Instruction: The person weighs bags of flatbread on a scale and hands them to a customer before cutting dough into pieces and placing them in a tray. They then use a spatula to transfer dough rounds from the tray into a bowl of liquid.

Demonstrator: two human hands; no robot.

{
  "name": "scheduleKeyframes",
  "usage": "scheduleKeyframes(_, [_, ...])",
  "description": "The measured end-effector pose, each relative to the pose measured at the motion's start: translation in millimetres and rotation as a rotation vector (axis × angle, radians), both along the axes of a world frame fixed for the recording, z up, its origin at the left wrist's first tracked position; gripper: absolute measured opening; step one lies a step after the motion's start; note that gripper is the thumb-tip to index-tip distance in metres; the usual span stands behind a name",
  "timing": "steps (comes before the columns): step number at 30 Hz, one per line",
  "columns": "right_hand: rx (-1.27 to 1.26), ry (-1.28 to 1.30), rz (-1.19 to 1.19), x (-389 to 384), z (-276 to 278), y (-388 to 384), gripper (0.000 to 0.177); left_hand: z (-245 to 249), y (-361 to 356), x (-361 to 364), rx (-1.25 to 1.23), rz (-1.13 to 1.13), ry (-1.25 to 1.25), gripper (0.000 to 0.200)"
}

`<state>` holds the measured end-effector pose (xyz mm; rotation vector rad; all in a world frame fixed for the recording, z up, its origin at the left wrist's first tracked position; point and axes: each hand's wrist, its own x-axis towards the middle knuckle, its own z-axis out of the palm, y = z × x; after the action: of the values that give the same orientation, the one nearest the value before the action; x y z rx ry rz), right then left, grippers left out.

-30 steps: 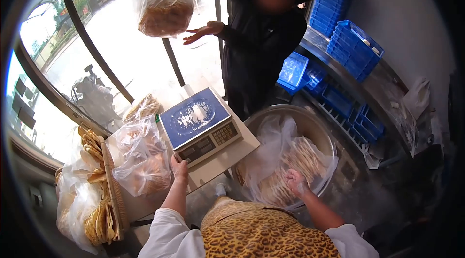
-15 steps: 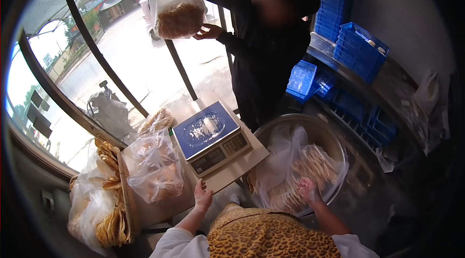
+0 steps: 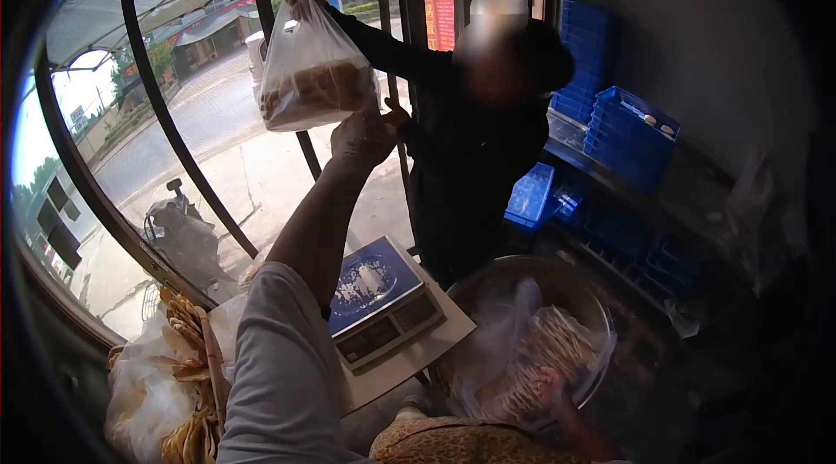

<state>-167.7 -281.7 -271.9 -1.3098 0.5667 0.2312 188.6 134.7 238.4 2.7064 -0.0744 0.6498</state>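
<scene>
My left hand is raised at the far end of my outstretched arm, a finger pointing up at the lower right corner of a clear plastic bag. Brownish, bread-like pieces fill the bag's lower part. A person in black holds it up by its top, their other hand close beside mine. Low on the right, my right hand is curled over pale, thin flatbreads stacked in a plastic bag inside a large metal basin. What its fingers hold, I cannot tell.
A blue-topped weighing scale stands on the table beneath my left arm. Left of it is a wicker basket of flatbreads and plastic bags. Blue crates are stacked behind the basin. Barred windows line the left side.
My left hand has risen from beside the scale up to the person's bag. The bag hangs a little lower in view. My right hand stays at the basin.
</scene>
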Motion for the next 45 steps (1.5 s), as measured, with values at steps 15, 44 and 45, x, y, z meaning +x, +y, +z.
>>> scheduleKeyframes(15, [0.025, -0.112, 0.0, 1, 8, -4, 0.056, -423, 78, -368, 0.057, -0.44, 1.335, 0.062])
scheduleKeyframes(44, [-0.478, -0.355, 0.571, 104, 41, 200, 0.07, -527, 214, -716, -0.822, 0.626, 1.076, 0.047])
scheduleKeyframes(45, [-0.525, -0.376, 0.57, 118, 31, 205, 0.073, -522, 210, -729, -0.872, 0.7, 1.073, 0.045])
